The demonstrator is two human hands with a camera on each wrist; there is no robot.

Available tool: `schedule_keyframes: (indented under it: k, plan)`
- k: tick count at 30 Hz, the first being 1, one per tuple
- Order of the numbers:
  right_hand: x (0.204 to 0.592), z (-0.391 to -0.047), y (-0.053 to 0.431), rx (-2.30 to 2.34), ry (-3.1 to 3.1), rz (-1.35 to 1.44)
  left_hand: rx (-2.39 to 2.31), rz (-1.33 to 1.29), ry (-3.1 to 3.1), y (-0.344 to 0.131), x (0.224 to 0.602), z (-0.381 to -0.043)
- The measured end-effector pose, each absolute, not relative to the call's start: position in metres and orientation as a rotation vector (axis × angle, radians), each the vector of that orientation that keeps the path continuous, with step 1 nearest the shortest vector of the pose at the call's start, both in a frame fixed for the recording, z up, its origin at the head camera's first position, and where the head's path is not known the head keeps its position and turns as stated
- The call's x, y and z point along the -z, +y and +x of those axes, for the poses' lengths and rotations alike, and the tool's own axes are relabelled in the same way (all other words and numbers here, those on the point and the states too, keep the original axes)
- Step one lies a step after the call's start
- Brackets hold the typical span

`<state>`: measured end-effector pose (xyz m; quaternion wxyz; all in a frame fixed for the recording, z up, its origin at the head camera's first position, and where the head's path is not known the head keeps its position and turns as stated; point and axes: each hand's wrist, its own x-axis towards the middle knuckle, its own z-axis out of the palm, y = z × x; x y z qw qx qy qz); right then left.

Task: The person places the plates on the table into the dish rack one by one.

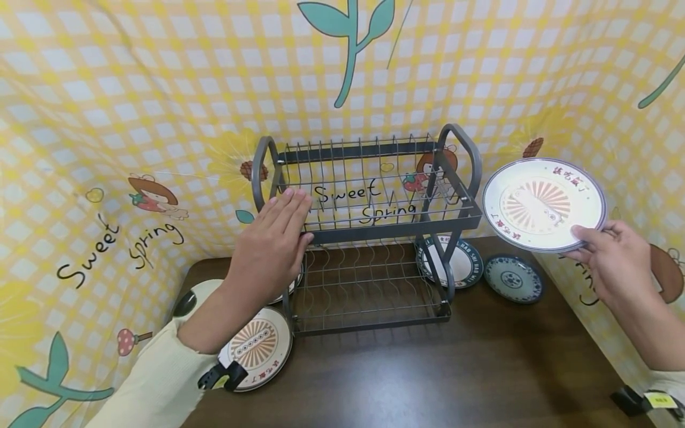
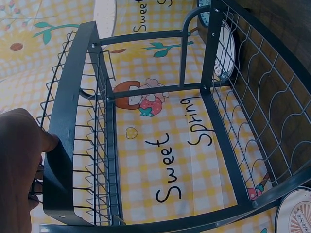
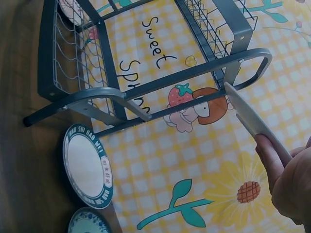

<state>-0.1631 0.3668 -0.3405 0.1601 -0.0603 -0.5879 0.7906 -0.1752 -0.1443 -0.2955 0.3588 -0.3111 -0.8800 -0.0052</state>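
A dark grey two-tier dish rack [image 1: 396, 227] stands on the brown table. My left hand [image 1: 273, 238] holds the front left of its upper tier, fingers laid over the wires. The thumb [image 2: 47, 141] lies against the front bar in the left wrist view. To the right of the rack, my right hand [image 1: 623, 255] pinches the rim of a white plate [image 1: 544, 205] with a sunburst print, thumb on its face. This plate [image 3: 255, 121] is raised and seen nearly edge-on in the right wrist view, close to the upper tier's side handle.
A green-rimmed plate [image 1: 459, 261] and a small blue-patterned plate [image 1: 512, 279] lie right of the rack. Another sunburst plate [image 1: 262, 348] lies at the left, with more dishes partly hidden behind my left arm. A yellow checked cloth [image 1: 187, 89] hangs around the table.
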Motion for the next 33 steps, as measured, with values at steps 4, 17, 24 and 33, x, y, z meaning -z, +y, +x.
schedule_keyframes:
  k: [4, 17, 24, 33]
  plan:
    - [0.337, -0.166, 0.365, -2.264, -1.672, -0.194, 0.014, -0.809, -2.269, -0.144, 0.296, -0.175]
    - [0.314, -0.175, 0.356, -2.218, -1.648, -0.184, 0.009, -0.819, -2.252, -0.146, 0.295, -0.175]
    - [0.293, -0.179, 0.346, -2.181, -1.583, -0.112, 0.012, -0.823, -2.246, -0.146, 0.295, -0.176]
    - [0.265, -0.187, 0.335, -2.147, -1.495, -0.061, 0.009, -0.822, -2.253, -0.146, 0.296, -0.175]
